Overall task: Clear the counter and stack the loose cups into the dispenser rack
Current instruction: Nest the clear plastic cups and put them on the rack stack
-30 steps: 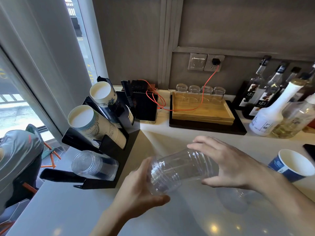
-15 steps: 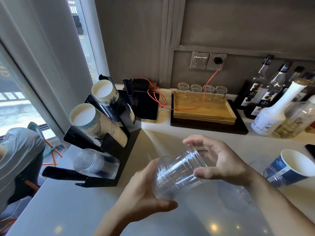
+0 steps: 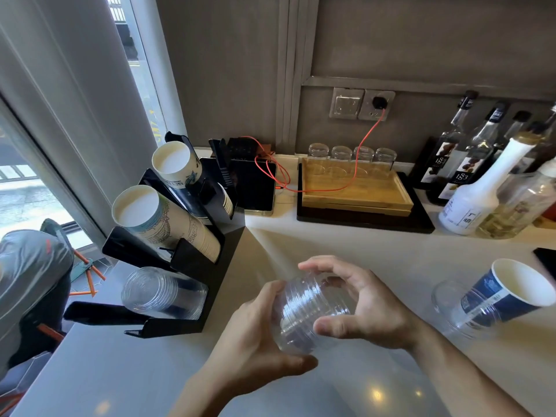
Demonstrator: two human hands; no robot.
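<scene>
A short stack of clear plastic cups (image 3: pixel 307 314) lies sideways above the counter, held between both hands. My left hand (image 3: pixel 255 341) cups its lower left side; my right hand (image 3: pixel 361 302) wraps over its right end. To the left stands the black dispenser rack (image 3: pixel 210 275), with two tilted sleeves of paper cups (image 3: pixel 168 224) in the upper slots and a sleeve of clear cups (image 3: pixel 162 293) in the bottom slot. On the counter at right a blue paper cup (image 3: pixel 508 293) lies tilted inside a clear cup (image 3: pixel 451 308).
A wooden tray (image 3: pixel 355 191) with upturned glasses sits at the back, with an orange cable across it. Syrup bottles (image 3: pixel 478 188) crowd the back right. A dark tablet (image 3: pixel 255 188) stands behind the rack. The counter's left edge drops off by the window.
The clear cups have been pushed together: the long loose stack between my hands is now short and compact, and my hands have closed toward each other.
</scene>
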